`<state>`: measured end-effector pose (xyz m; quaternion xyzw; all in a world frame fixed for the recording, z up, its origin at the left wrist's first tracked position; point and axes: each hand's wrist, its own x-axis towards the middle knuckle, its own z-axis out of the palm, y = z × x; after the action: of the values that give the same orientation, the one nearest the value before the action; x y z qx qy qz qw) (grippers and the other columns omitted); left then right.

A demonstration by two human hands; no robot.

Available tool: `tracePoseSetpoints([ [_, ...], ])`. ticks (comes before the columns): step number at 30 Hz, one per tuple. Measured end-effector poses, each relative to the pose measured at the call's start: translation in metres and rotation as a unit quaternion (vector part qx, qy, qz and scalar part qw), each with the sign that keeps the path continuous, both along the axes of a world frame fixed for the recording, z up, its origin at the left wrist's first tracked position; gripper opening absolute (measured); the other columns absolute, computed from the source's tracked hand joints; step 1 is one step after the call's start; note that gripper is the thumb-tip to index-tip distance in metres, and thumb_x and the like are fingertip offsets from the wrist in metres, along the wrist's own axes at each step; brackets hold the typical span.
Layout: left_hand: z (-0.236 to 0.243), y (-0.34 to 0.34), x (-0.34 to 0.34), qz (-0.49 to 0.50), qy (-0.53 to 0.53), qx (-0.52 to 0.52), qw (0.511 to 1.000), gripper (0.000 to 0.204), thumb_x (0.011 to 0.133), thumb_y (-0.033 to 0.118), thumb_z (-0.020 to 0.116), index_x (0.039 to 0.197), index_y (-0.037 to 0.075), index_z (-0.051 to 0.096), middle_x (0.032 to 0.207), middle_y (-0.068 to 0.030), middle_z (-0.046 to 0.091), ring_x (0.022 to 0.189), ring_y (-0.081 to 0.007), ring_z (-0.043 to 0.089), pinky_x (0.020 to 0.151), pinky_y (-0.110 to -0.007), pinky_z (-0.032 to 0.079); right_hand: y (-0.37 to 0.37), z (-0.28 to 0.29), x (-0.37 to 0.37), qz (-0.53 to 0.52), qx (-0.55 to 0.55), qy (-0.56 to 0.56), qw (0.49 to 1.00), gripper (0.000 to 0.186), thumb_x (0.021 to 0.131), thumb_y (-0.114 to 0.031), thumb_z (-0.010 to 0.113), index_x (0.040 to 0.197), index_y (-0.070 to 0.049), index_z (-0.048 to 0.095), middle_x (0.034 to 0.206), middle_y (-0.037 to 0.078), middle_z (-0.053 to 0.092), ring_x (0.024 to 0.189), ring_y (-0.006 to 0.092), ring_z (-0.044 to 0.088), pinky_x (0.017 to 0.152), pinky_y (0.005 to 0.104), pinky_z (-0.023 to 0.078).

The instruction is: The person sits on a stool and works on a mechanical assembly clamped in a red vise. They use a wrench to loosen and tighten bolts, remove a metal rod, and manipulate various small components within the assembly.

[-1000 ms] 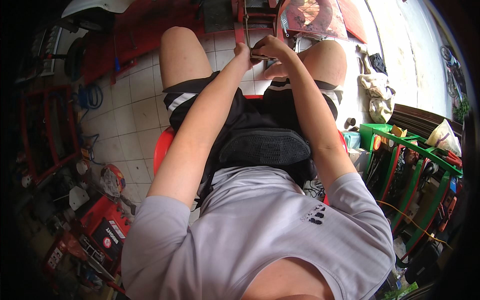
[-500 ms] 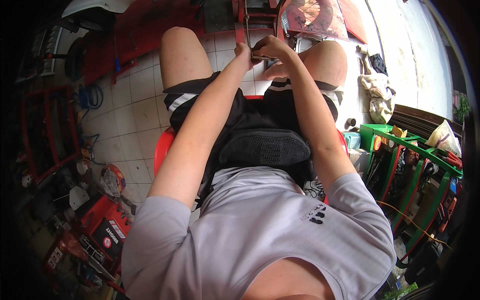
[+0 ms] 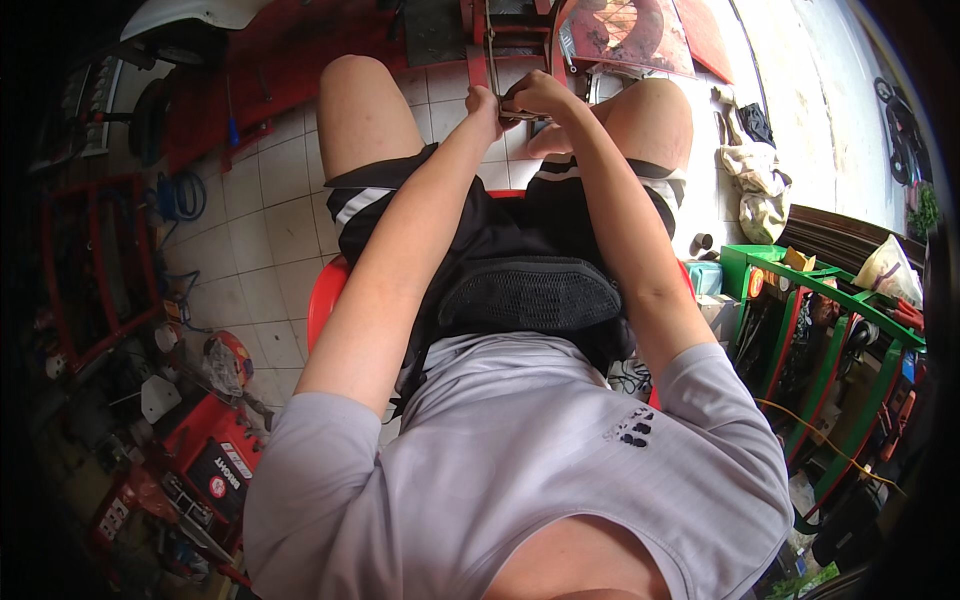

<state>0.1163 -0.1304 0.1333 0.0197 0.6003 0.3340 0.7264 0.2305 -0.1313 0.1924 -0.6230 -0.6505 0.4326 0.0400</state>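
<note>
Both my hands are together between my knees, at the near end of a red metal frame [image 3: 478,68]. The fingers of my left hand [image 3: 484,110] are closed at the lower end of a thin brownish metal rod [image 3: 490,55]. Beside it my right hand [image 3: 541,96] is bent over with its fingers closed around the same spot. A small brownish metal piece [image 3: 516,116] shows just below the right fingers, between the two hands. What exactly each hand grips is partly hidden by the fingers.
A spoked wheel [image 3: 628,22] lies past my right knee. On the right stands a green rack [image 3: 745,262] full of tools, with a cloth bag [image 3: 755,190] behind it. A red machine [image 3: 212,440], a red metal frame [image 3: 100,270] and blue hose [image 3: 180,195] are to the left.
Both hands keep their grip in nearly the same place. The view has shifted slightly; a parked motorcycle now shows at the far right edge.
</note>
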Motion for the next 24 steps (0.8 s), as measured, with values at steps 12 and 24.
tracePoseSetpoints([
  [12, 0.017, -0.004, 0.000, -0.096, 0.034, 0.046, 0.994, 0.044, 0.089, 0.043, 0.040, 0.098, 0.002, 0.053, 0.088, -0.0133, 0.061, 0.081, -0.0266, 0.063, 0.081, -0.049, 0.050, 0.000, -0.029, -0.004, -0.010, 0.014, -0.065, 0.998, 0.032, 0.067, -0.022, 0.064, 0.096, -0.010, 0.071, 0.092, 0.018, 0.067, 0.090, 0.0318, 0.065, 0.081, 0.0366, 0.051],
  [24, -0.018, -0.005, 0.005, -0.099, 0.381, 0.153, 0.906, 0.040, 0.085, 0.033, 0.060, 0.092, -0.006, 0.062, 0.095, -0.0190, 0.064, 0.085, -0.0285, 0.065, 0.076, -0.038, 0.051, -0.010, -0.010, -0.010, -0.030, 0.003, 0.013, 0.999, 0.032, 0.073, -0.014, 0.054, 0.102, -0.009, 0.068, 0.096, 0.019, 0.066, 0.090, 0.0315, 0.064, 0.082, 0.0357, 0.048],
])
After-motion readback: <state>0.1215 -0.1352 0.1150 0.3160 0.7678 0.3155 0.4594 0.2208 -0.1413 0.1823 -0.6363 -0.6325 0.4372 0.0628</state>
